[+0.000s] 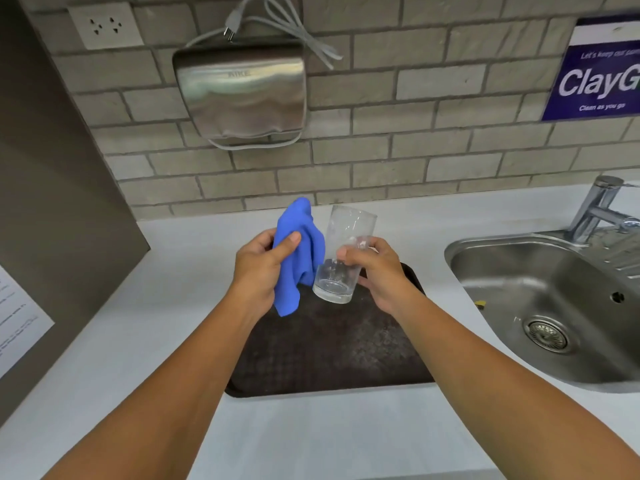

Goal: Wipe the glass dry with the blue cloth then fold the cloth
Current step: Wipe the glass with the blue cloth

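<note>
A clear drinking glass (346, 244) is held upright above the far end of a dark tray (329, 351), with my right hand (377, 271) gripping its side. The blue cloth (301, 251) hangs bunched from my left hand (263, 268), thumb pressed on its front. The cloth's right edge hangs right beside the glass's lower left side; I cannot tell whether they touch. The cloth is outside the glass.
The tray lies on a white counter (173, 271). A steel sink (554, 306) with a tap (595, 209) is to the right. A metal hand dryer (242, 91) hangs on the brick wall, with a blue sign (595, 74) at far right. A paper sheet (17, 323) is at left.
</note>
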`<move>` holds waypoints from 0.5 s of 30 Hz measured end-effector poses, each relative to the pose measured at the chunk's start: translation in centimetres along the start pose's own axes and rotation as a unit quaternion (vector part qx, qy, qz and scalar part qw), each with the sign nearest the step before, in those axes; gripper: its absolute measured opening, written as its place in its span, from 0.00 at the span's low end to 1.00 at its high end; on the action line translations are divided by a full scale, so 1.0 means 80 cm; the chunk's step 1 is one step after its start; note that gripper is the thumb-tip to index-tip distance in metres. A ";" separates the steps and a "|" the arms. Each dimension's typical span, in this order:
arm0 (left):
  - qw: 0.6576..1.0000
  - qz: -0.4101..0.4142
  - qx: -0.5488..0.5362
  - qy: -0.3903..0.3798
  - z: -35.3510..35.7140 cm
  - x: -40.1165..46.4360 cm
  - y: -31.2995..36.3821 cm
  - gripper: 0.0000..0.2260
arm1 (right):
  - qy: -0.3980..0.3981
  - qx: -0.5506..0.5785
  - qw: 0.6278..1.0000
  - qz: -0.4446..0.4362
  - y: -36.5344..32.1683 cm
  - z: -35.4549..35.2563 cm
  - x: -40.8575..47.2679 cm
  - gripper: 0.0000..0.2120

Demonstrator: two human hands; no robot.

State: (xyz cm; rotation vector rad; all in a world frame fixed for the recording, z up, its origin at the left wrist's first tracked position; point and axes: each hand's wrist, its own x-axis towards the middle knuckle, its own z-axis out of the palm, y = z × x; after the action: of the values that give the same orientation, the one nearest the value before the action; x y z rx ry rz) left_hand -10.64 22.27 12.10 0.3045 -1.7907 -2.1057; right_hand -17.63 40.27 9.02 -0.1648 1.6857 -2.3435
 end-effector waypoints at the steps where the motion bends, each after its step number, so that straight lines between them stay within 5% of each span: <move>1: 1.000 0.013 -0.006 -0.004 0.006 -0.003 0.009 0.02 | -0.012 0.009 1.000 0.002 -0.007 0.002 -0.004 0.19; 15: 0.982 0.156 0.103 0.035 0.058 -0.049 0.032 0.08 | -0.033 0.078 0.996 -0.010 -0.029 0.031 -0.057 0.10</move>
State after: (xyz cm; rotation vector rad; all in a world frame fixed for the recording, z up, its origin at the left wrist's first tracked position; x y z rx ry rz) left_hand -8.55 27.71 15.13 0.1377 -1.8796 -1.6803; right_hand -12.98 39.90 12.25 -0.2281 1.4709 -2.4429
